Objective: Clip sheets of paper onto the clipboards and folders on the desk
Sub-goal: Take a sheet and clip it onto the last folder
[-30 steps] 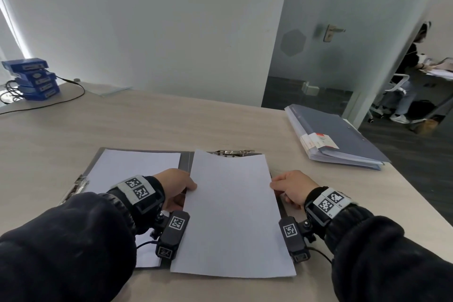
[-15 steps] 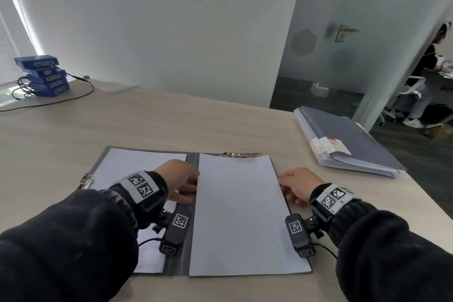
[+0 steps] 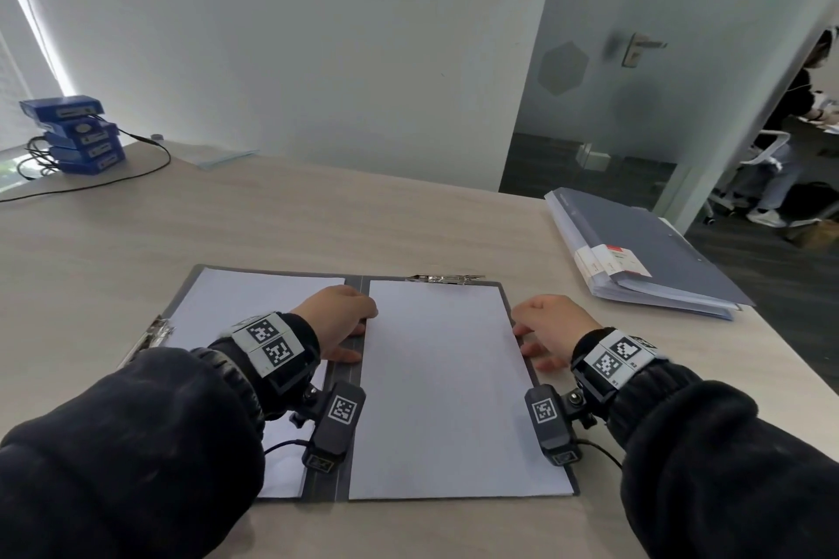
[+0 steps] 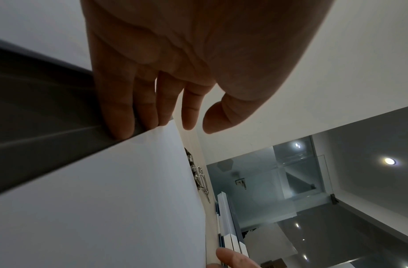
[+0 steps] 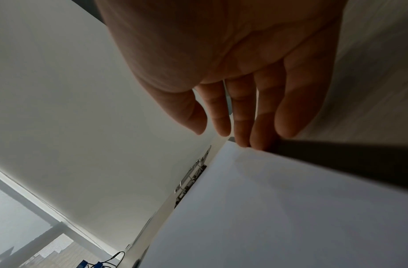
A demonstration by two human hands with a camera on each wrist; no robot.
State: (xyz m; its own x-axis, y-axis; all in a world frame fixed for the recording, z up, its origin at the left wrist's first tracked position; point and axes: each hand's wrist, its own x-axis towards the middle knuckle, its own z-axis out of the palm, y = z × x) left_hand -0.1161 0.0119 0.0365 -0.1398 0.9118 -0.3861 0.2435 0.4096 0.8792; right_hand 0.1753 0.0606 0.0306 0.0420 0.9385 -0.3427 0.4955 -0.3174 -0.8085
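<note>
Left hand [image 4: 175, 54]: palm toward the lens, fingers [image 4: 116, 108] straight, tips resting at the left edge of a white sheet of paper [image 4: 106, 199]. Grey folder [image 4: 37, 112] beneath. Metal clip [image 4: 200, 177] at the sheet's far end. Right hand's fingertip [image 4: 230, 258] at bottom edge.

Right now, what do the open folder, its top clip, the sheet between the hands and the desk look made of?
Folder: grey, matte, likely plastic or coated board; flat with a creased spine.
Clip: shiny silver, probably metal; it glints.
Sheet: plain white paper, thin and matte.
Desk: pale wood-grain, likely laminate; grain lines, smooth dull surface.
</note>
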